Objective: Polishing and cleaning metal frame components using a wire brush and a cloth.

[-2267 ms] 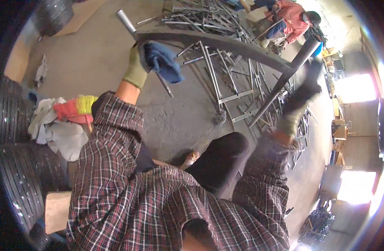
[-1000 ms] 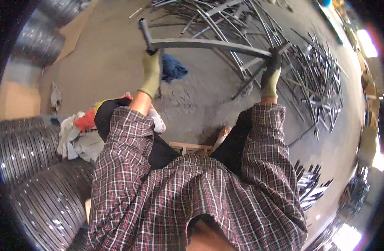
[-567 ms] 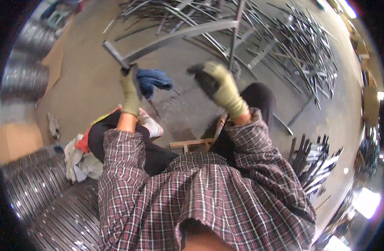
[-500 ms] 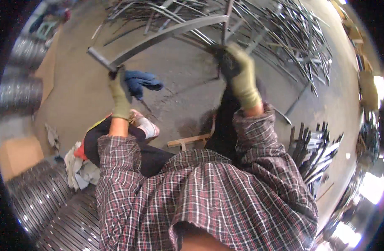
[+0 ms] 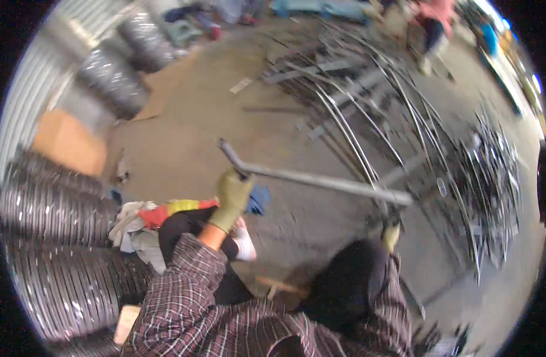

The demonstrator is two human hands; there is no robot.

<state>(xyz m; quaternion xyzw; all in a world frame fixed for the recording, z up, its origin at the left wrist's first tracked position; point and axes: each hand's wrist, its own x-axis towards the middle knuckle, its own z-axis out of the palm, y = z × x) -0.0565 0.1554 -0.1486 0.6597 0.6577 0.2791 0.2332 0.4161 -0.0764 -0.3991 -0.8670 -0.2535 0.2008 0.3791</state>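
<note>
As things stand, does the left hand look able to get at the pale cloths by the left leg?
Probably not without letting go: the left hand appears closed on the metal frame, although the pale cloths look largely uncovered.

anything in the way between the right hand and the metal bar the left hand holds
Nothing visible: the right hand is just below the right end of the metal bar; blur hides whether they touch. The blue cloth is beside the left hand.
</note>
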